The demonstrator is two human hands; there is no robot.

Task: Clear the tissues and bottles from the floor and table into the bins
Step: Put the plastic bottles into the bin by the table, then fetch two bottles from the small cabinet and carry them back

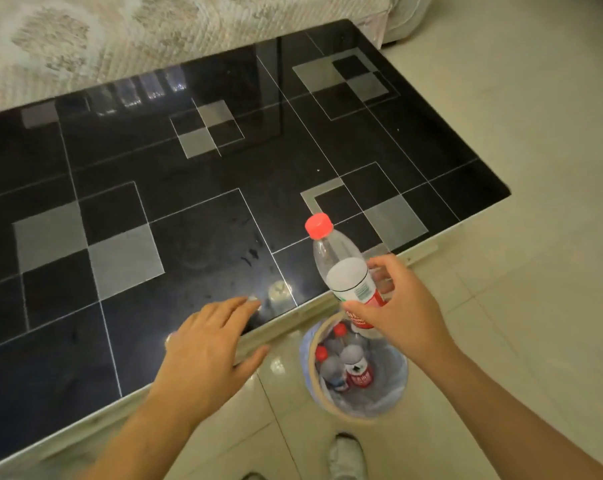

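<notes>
Right hand (402, 306) grips a clear plastic bottle with red cap and red-and-white label (341, 268), upright, slightly tilted, directly above the round lined bin (314, 386) on the tiled floor. Beneath this hand, more red-capped bottles (353, 365) lie inside the bin. Left hand (210, 351), fingers straight, rests on the black glass bench (120, 168) edge.

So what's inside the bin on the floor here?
The bin has a pale liner and holds plastic bottles with red caps and labels; three or so show. The right hand and its bottle hide the far side, and the bottom is covered.
</notes>
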